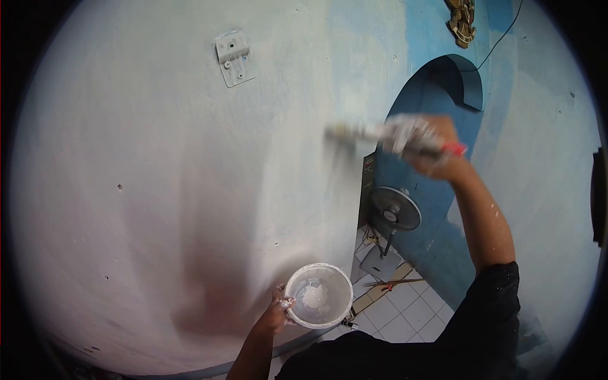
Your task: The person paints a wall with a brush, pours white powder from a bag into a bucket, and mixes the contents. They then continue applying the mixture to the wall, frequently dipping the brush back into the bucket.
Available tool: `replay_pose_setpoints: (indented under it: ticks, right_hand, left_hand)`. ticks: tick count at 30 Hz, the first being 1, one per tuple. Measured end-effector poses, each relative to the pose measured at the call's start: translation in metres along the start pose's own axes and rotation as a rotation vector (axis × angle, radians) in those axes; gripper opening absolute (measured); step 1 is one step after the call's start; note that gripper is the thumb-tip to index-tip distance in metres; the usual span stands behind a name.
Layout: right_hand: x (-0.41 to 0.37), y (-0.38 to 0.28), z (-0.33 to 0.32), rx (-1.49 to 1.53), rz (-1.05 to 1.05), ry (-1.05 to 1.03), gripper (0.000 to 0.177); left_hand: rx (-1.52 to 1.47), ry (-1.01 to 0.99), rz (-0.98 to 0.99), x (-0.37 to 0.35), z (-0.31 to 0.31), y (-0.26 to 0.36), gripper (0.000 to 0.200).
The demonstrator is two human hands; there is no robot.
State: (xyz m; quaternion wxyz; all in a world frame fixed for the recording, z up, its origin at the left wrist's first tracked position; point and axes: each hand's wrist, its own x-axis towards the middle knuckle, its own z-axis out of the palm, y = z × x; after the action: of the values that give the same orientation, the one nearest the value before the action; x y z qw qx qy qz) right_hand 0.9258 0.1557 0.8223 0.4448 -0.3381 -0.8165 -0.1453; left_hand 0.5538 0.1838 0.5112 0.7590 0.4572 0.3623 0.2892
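My right hand [429,142], smeared with white paint and blurred by motion, is closed around a paintbrush [364,132]. Its red handle end sticks out behind the hand, and the bristles point left against or very near the pale wall [291,177]; contact is hard to tell. Low in the view, my left hand [279,309] grips a white plastic bucket [346,304] by its left rim. A little white paint [315,295] lies at the bottom of the bucket, which is tipped so that I look into it.
A painted-over bracket [234,60] is fixed high on the wall. To the right, a blue arched opening [437,95] adjoins the wall. Below it a fan [394,209] stands on the tiled floor [402,310] near cables. A gold ornament [462,22] hangs at top right.
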Motion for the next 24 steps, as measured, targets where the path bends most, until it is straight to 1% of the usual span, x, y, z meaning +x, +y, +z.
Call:
replay_pose_setpoints:
  ticks: [1,3,6,7,8,9,10,13,14,15,17,19,20,21,22,23,24]
  right_hand:
    - [0.017,-0.005,-0.009,0.003,-0.092,0.116,0.01]
    - [0.045,0.004,-0.017,0.056,-0.315,0.409,0.008]
    - [0.036,0.026,0.016,-0.094,-0.148,0.421,0.011]
    - [0.025,0.047,0.034,-0.251,-0.376,0.255,0.014]
    - [0.006,0.042,0.054,-0.173,-0.213,0.252,0.016]
    - [-0.004,0.022,0.058,-0.199,-0.179,0.179,0.018]
    - [-0.017,0.02,0.061,-0.138,-0.081,0.097,0.014]
    - [-0.012,0.017,0.039,0.416,0.048,0.079,0.008]
    - [0.0,0.018,0.027,0.246,-0.038,0.157,0.005]
    - [0.015,0.015,0.02,0.23,-0.067,0.283,0.005]
    - [0.049,0.004,0.002,-0.068,-0.065,0.426,0.007]
    - [0.057,0.031,0.019,-0.025,-0.154,0.443,0.009]
    - [0.062,0.04,0.027,0.003,-0.19,0.445,0.011]
    - [0.055,0.036,0.034,-0.277,-0.338,0.332,0.014]
    - [0.044,0.023,0.039,-0.236,-0.21,0.254,0.014]
    - [0.037,0.01,0.037,-0.194,-0.086,0.172,0.014]
    - [0.033,0.006,0.03,-0.067,-0.028,0.093,0.012]
  left_hand:
    - [0.003,-0.002,-0.003,-0.001,0.003,0.003,0.071]
    - [0.039,0.008,-0.009,0.003,0.003,0.004,0.072]
    - [0.039,-0.004,0.007,0.006,-0.001,0.001,0.074]
    - [0.029,-0.015,0.016,0.006,-0.003,-0.001,0.074]
    - [0.011,-0.033,0.015,0.006,-0.008,-0.007,0.074]
    - [-0.01,-0.053,0.015,0.008,-0.012,-0.011,0.074]
    - [-0.034,-0.072,0.019,0.009,-0.011,-0.01,0.073]
    - [-0.007,0.022,-0.019,0.001,0.001,-0.001,0.072]
    - [-0.008,0.022,-0.02,0.002,0.002,0.0,0.071]
    - [-0.005,0.021,-0.023,0.002,0.001,-0.001,0.07]
    - [-0.011,0.023,-0.026,0.002,-0.001,-0.003,0.068]
    - [-0.022,0.026,-0.021,0.005,-0.004,-0.007,0.065]
    - [-0.016,0.04,-0.057,0.002,-0.003,-0.004,0.064]
    - [-0.003,0.053,-0.088,0.002,-0.002,-0.003,0.063]
    - [0.01,0.066,-0.12,0.001,-0.003,-0.001,0.062]
    - [0.006,0.062,-0.091,0.0,-0.003,0.001,0.062]
    - [-0.001,0.057,-0.062,-0.001,-0.003,-0.002,0.063]
